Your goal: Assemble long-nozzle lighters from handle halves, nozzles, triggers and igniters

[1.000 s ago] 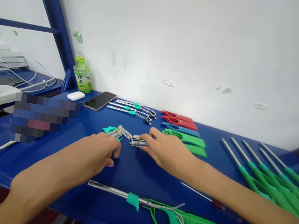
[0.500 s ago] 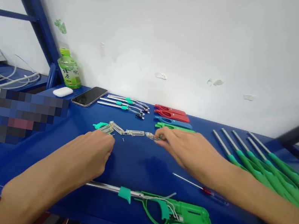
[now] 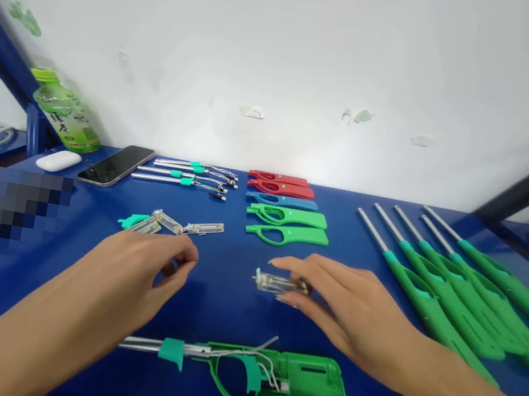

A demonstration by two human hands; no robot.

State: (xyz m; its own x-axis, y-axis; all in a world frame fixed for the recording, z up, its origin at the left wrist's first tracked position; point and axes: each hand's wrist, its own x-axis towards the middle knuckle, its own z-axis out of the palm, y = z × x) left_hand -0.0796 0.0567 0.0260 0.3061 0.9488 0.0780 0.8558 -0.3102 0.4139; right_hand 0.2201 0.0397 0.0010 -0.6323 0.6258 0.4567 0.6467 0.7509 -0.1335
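Between the thumb and fingers of my right hand (image 3: 329, 297) is a small clear plastic tank (image 3: 275, 283), held above the blue table. My left hand (image 3: 151, 267) has its thumb and fingertips curled together; whether anything small is between them is hidden. Beyond it lie more clear tanks (image 3: 205, 227) with a teal piece (image 3: 133, 221) at their left. Nearest me rests an opened green lighter shell (image 3: 315, 379), with a metal tube (image 3: 143, 343), a teal trigger (image 3: 253, 373) and white wires in it.
Metal rods with wires (image 3: 161, 179), red shells (image 3: 281, 188), a blue shell (image 3: 284, 201) and green shells (image 3: 299, 233) line the back. Several green lighters (image 3: 430, 300) lie right. A phone (image 3: 118, 165), white case (image 3: 58, 161) and bottle (image 3: 68, 114) stand or lie back left.
My right hand has drawn a clear tank toward me, away from the others. My left hand's fingers have loosened a little from a fist. The view has turned right.
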